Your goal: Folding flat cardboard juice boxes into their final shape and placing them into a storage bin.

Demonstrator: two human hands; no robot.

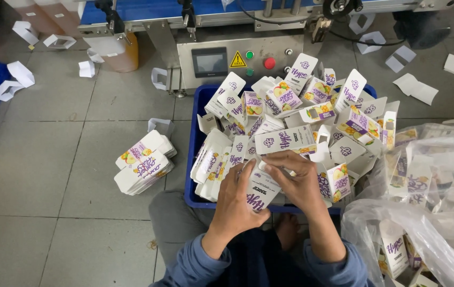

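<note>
Your left hand (236, 199) and your right hand (294, 178) both close on one small white carton (260, 192) with purple lettering, held just above the near edge of the blue crate (194, 159); your left fingers curl round its left side, thumb up along the face; your right fingers pinch its top flap from above. The crate is heaped with loose cartons (301, 117) of the same kind, lying every way; a short stack of flat cartons (143, 163) lies on the grey tiled floor (52, 159) to your left, well apart from the crate; a clear plastic bag (423, 186) holding more cartons sits at your right; a machine panel (240, 61) with buttons stands behind the crate; scraps of white card (17, 79) litter the floor.
</note>
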